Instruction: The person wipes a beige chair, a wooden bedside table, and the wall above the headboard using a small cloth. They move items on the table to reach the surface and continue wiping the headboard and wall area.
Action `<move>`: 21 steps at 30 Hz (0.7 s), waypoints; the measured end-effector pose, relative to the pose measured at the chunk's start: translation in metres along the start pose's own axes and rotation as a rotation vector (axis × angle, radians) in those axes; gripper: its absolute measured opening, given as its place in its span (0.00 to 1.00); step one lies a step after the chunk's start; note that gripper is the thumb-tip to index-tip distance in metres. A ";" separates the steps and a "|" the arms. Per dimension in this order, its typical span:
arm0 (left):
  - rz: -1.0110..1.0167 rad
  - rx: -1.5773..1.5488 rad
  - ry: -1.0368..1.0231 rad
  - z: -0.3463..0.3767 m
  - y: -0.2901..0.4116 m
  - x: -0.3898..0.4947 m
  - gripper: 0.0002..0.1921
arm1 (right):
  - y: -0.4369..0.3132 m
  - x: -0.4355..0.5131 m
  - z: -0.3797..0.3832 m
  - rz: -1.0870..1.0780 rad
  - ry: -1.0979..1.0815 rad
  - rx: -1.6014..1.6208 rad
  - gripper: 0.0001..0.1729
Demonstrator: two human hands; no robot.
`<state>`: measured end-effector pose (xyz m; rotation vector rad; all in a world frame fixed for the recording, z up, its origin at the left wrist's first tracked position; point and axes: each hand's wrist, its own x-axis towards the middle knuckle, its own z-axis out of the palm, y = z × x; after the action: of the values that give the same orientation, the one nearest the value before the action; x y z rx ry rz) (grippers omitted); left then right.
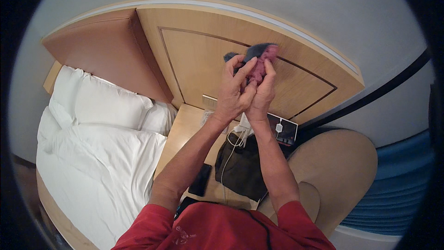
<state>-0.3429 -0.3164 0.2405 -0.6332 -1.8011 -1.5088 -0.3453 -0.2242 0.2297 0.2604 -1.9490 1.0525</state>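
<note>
Both my hands are raised in front of the wooden wall panel and meet at the wrists. Between them is a bunched soft cloth item (257, 71), fuzzy pink on one side and dark grey-blue on the other. My left hand (236, 88) grips its left and lower part, the thumb and fingers pressing on the pink side. My right hand (263, 92) holds the right side with bent fingers. A grey-blue part sticks up above the fingers, and another shows at the left. The palms hide some of the item.
Below my arms, a wooden bedside table (189, 116) bears a dark folded cloth (239, 166), a black phone (200, 180), a white charger with cables (242, 128) and a dark box (287, 130). A bed with white pillows (107, 104) is at left, a beige chair (336, 159) at right.
</note>
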 end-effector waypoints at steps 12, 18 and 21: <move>0.053 0.168 -0.062 0.034 0.004 -0.002 0.29 | -0.004 -0.007 -0.060 0.252 -0.222 0.109 0.37; 0.110 0.205 0.149 -0.016 -0.028 0.020 0.28 | -0.023 -0.001 -0.034 0.255 -0.342 0.110 0.35; 0.085 0.244 0.203 -0.027 -0.032 0.023 0.31 | -0.026 0.003 -0.027 0.300 -0.277 0.196 0.31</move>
<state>-0.3759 -0.3510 0.2397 -0.4155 -1.7424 -1.2261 -0.3164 -0.2192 0.2539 0.2350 -2.1794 1.4728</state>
